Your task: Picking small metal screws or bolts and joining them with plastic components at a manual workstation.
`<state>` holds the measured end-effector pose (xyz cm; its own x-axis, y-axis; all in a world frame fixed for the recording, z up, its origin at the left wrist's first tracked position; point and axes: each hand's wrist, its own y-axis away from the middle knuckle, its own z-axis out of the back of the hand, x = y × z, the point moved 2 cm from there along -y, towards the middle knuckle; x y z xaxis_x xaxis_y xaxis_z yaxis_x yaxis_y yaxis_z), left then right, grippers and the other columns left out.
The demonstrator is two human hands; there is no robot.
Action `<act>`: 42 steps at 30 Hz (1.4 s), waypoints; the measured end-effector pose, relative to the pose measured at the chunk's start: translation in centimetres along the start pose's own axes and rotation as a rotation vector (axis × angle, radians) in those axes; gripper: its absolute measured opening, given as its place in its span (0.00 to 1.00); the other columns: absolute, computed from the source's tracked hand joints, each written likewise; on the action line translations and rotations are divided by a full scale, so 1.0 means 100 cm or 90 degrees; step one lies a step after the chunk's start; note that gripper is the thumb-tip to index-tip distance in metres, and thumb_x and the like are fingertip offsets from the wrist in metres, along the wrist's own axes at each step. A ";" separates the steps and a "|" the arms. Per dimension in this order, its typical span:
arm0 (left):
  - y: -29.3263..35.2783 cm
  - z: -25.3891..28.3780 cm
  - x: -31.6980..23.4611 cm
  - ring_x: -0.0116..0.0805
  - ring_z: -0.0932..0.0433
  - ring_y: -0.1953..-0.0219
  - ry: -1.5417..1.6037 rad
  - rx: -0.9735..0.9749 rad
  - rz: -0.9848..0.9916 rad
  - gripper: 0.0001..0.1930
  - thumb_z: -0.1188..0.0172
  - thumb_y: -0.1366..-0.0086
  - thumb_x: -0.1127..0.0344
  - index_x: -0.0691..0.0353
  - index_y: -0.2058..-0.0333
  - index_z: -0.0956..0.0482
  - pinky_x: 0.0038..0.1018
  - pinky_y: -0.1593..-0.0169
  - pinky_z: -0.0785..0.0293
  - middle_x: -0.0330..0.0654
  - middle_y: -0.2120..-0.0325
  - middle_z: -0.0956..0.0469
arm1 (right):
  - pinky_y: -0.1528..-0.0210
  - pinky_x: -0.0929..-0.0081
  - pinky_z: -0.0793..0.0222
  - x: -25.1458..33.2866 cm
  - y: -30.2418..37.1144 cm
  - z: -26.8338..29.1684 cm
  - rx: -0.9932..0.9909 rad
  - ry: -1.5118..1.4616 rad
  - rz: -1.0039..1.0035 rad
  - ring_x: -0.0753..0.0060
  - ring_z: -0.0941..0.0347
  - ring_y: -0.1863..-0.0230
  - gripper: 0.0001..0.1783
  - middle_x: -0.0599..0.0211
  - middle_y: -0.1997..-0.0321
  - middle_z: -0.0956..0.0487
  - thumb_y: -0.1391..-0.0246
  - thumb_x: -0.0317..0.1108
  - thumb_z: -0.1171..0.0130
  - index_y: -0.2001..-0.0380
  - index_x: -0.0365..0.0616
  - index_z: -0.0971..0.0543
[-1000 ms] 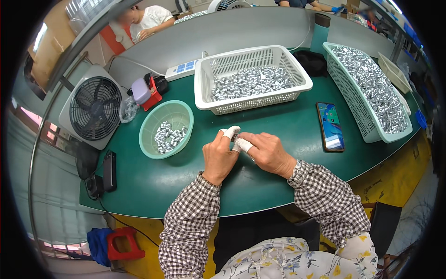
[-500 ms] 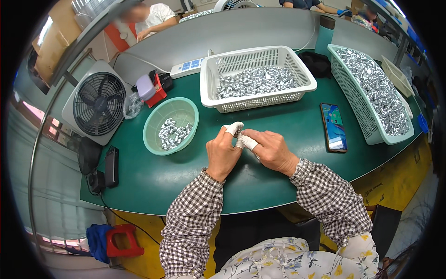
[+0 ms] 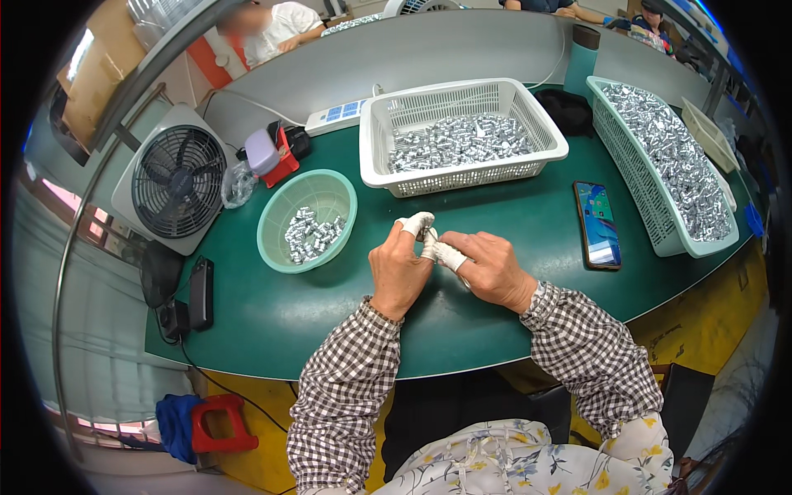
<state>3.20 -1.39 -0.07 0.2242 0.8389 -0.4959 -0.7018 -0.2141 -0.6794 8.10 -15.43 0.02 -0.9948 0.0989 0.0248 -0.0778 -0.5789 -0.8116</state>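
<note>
Left hand (image 3: 399, 268) pinches one small part (image 3: 425, 233) beside right hand (image 3: 492, 268) of unclear grip, near one bowl (image 3: 326, 195) and one white basket (image 3: 466, 176).

Right hand (image 3: 491, 268): eased back a touch toward 3 o'clock; its fingertips crowded in against the other hand a second ago, and now I see a little more space there.
Left hand (image 3: 396, 268): its white-covered thumb (image 3: 429, 245) shows more plainly now, pointing to 12 o'clock; whatever sits between the fingertips is too small to tell.
Co-worker in white (image 3: 289, 29), at 11 o'clock: the forearm reached down toward 8 o'clock before; the hand now appears higher, nearer the sleeve.
Person at 1 o'clock (image 3: 652, 23): dark headgear has come into clearer sight.
Worktop (image 3: 280, 326): sits slightly further toward 2 o'clock in view.
</note>
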 end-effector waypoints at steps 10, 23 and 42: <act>0.001 0.004 -0.005 0.39 0.23 0.75 -0.004 0.034 -0.054 0.17 0.38 0.55 0.74 0.60 0.63 0.25 0.29 0.74 0.28 0.41 0.73 0.25 | 0.75 0.75 0.34 -0.002 -0.003 -0.001 -0.018 0.010 -0.002 0.71 0.29 0.75 0.12 0.60 0.60 0.25 0.64 0.28 0.44 0.70 0.40 0.25; 0.000 0.001 -0.002 0.36 0.25 0.78 -0.004 0.066 0.004 0.15 0.40 0.54 0.76 0.62 0.63 0.24 0.26 0.77 0.30 0.43 0.73 0.25 | 0.78 0.76 0.36 -0.001 -0.001 -0.009 -0.039 0.032 -0.045 0.72 0.30 0.77 0.08 0.64 0.61 0.26 0.58 0.31 0.47 0.71 0.43 0.28; -0.001 -0.001 -0.012 0.31 0.25 0.79 0.016 0.050 -0.033 0.16 0.41 0.53 0.78 0.64 0.62 0.24 0.25 0.77 0.31 0.43 0.72 0.24 | 0.78 0.78 0.36 -0.004 -0.006 -0.009 -0.048 0.063 -0.011 0.75 0.32 0.76 0.06 0.69 0.68 0.28 0.58 0.31 0.47 0.74 0.44 0.29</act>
<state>3.08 -2.39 0.57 0.2771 0.8350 -0.4754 -0.7394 -0.1307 -0.6605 8.63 -14.42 -0.02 -0.9818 0.1894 -0.0161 -0.0854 -0.5151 -0.8529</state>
